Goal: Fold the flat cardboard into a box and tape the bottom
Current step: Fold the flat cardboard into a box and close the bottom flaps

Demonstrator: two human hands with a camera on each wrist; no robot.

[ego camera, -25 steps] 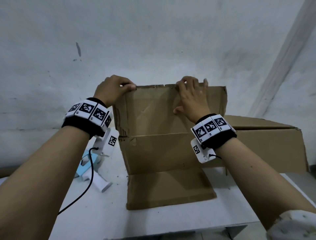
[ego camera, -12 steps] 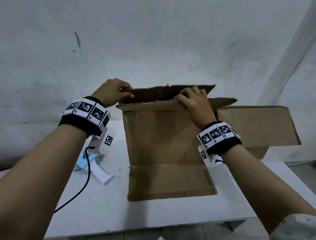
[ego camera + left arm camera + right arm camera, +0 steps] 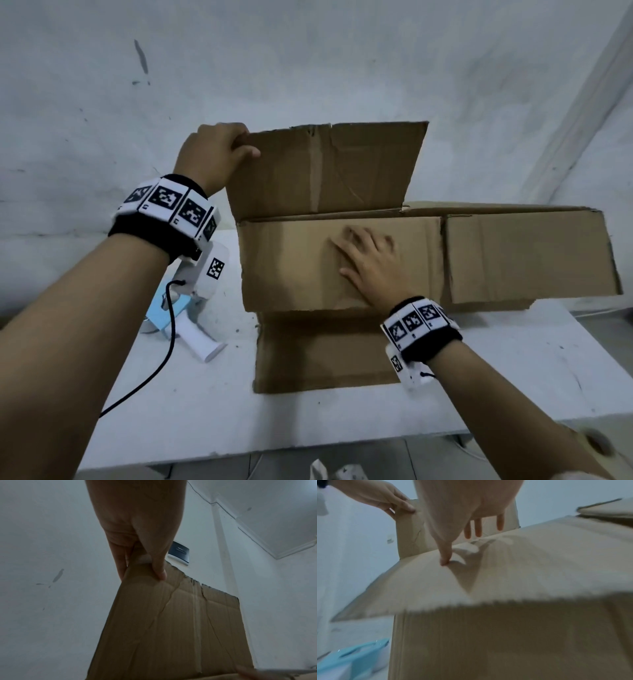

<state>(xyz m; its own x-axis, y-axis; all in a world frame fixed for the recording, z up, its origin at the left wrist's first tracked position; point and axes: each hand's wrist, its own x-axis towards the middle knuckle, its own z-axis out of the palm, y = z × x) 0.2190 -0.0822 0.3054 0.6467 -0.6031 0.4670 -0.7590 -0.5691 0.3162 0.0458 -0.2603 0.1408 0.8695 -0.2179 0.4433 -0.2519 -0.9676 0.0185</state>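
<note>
Cardboard box [image 3: 342, 267] stands opened up on the white table [image 3: 205, 404], flaps half folded. The left hand [image 3: 214, 154] pinches the raised far flap; the right hand [image 3: 371, 263] presses flat-fingered on the near flap. Taping remains; the tape dispenser [image 3: 191, 318] lies untouched.

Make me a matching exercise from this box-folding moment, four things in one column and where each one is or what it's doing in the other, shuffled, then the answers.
Column 1
1. left hand
2. right hand
3. raised far flap
4. tape dispenser

Column 2
A. lies on the white table, left of the box
B. presses flat on the folded-down near flap
C. stands up at the back of the box
D. pinches a flap's top corner

Pairs: 1-D, 2-B, 3-C, 4-A
</note>
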